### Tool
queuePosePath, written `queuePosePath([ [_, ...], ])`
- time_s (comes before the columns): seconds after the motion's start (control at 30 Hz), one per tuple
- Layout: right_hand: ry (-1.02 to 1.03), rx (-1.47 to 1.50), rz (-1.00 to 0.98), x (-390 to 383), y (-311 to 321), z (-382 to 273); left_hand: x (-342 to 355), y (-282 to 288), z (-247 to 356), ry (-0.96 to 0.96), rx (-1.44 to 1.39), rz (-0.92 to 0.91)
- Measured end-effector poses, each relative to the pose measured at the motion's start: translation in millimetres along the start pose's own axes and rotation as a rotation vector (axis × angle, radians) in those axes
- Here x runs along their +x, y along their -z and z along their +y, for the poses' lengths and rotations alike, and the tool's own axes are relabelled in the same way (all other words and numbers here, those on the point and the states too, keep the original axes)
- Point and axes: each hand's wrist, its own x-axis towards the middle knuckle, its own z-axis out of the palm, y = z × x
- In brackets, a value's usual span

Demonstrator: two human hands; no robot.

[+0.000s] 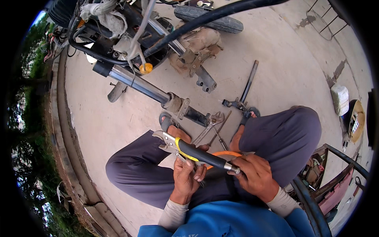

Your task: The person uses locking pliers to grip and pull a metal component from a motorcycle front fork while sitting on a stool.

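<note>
A pair of locking pliers [203,156] with black and yellow grips lies across both my hands, its jaws [162,139] pointing up and left. My left hand [184,177] is closed round the lower handle. At the other end, the fingers of my right hand [256,175] are closed on the metal adjusting screw [233,168]. Behind the pliers shows an orange curved piece [226,153], mostly hidden. Beyond my hands, an adjustable wrench [211,123] and thin rods [221,128] lie on the ground between my feet.
A partly dismantled motorcycle's chrome fork tube [140,85] reaches toward me from the upper left. A metal bar with a clamp [245,93] lies by my right foot. On the right are a pale block [340,99] and a metal frame [347,160]. A kerb [65,130] edges the left.
</note>
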Motion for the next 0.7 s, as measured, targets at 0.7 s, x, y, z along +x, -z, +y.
queuePosePath([
  [0.7,0.202,-0.137,0.005,17.2,-2.0,-19.2,-3.4,-22.1,10.0,-0.096,-0.144,-0.097],
])
